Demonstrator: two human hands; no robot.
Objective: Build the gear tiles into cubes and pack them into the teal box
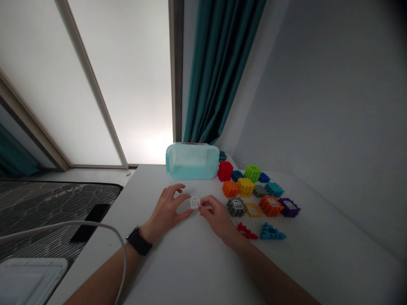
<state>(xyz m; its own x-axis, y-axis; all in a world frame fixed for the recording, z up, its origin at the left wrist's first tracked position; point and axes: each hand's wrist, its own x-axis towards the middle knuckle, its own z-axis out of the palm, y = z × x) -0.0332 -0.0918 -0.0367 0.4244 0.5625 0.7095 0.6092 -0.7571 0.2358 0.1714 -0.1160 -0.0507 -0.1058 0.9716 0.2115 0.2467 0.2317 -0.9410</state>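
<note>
Between my two hands is a small white toy window [195,203] with a lattice of panes, just above or on the white table. My left hand [168,207], with a dark watch at its wrist, has thumb and index fingertips at the window's left corners, and its other fingers are spread. At the opposite edge, the thumb and index finger of my right hand [216,214] pinch the window. Close to my right hand stands a grey toothed block [236,207] with a white window in its face. A red toothed triangular piece [247,231] lies beside my right wrist.
Several toothed blocks lie to the right, including an orange block [271,206], a yellow block [246,187] and a blue triangle [272,231]. A translucent teal bin [192,162] stands at the back of the table [187,262]. A white cable [95,224] arcs over my left forearm.
</note>
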